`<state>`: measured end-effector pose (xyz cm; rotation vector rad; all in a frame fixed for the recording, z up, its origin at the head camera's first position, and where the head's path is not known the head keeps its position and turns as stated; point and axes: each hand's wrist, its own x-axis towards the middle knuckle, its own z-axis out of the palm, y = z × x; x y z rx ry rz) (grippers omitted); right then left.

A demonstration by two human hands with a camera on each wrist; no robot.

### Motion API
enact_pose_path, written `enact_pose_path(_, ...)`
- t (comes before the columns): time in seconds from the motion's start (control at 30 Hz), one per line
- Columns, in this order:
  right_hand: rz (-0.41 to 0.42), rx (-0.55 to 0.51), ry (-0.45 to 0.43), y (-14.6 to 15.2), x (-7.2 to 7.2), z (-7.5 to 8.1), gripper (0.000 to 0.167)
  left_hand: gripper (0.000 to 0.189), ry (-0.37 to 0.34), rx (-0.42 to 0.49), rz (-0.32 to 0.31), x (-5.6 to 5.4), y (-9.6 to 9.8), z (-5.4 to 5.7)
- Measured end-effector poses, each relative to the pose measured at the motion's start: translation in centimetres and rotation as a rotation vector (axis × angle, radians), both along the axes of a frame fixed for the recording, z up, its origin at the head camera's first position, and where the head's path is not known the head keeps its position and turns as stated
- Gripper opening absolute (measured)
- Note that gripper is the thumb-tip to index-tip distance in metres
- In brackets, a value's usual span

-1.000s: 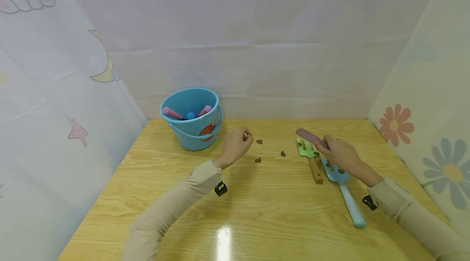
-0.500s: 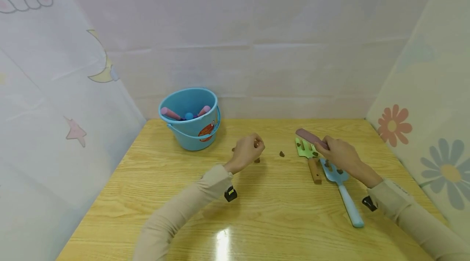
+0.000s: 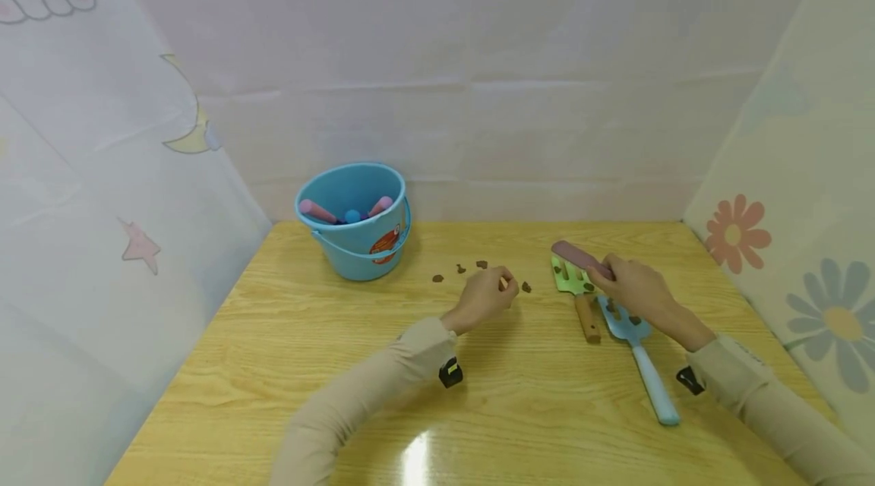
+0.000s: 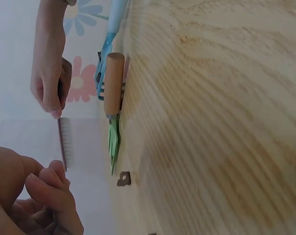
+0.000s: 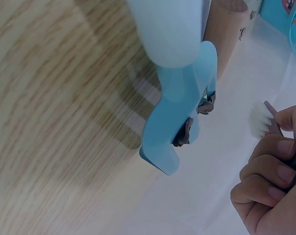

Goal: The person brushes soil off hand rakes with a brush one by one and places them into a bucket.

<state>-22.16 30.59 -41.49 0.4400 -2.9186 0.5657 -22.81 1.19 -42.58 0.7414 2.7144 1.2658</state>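
My right hand [image 3: 639, 292] grips a brush [image 3: 581, 258] with a purple handle; its white bristles show in the right wrist view. Below the brush lies a small green garden fork [image 3: 571, 276] with a wooden handle. Beside it lies a light blue garden fork [image 3: 625, 323]. Brown crumbs [image 5: 185, 132] sit on both tools. My left hand [image 3: 481, 298] is over the middle of the table, fingers curled with thumb near the fingertips; I cannot tell whether a bit is inside. Several brown crumbs [image 3: 438, 279] lie around it, the nearest one [image 3: 526, 287] just right of its fingertips.
A light blue bucket [image 3: 358, 254] stands at the back left, with pink handles [image 3: 318, 210] and a blue round thing [image 3: 352, 216] inside. Printed cloth walls [image 3: 472, 83] enclose the wooden table [image 3: 533, 410] at the back and sides.
My left hand has moved right across the table, uncovering crumbs behind it and covering the spot where another lay. My right hand and the brush have stayed nearly still.
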Motion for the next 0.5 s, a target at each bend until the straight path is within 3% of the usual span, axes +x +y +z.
enact_pose_path(0.23, -0.001, 0.01, 0.014, 0.2, 0.0, 0.0, 0.038, 0.018, -0.07, -0.018, -0.031, 0.7, 2.1, -0.4)
enact_pose_path(0.5, -0.003, 0.001, -0.004, 0.2, -0.1, 0.1, 0.039, 0.017, -0.127, -0.049, -0.112, 1.4, 3.8, -0.8)
